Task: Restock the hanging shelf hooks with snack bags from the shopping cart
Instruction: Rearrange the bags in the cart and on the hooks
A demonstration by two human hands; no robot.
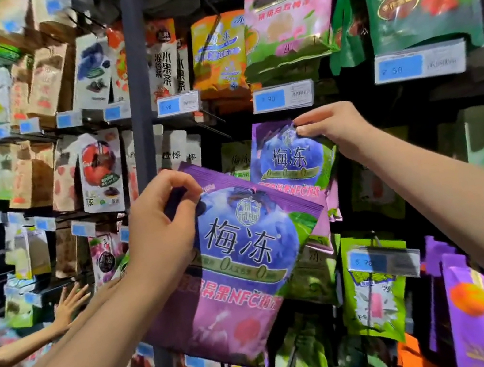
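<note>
Nearby, glossy rectangular purple pouch (239,248)

Dim light, black shadow behind the hanging packets (102,172), frontal sheen on the large purple foil snack bag (239,248) and the smaller purple foil bag (288,159), smeary blur throughout, edges bowed.

Bare left hand (158,230) and right hand (335,131) (forearms (428,182) bare too)
</note>
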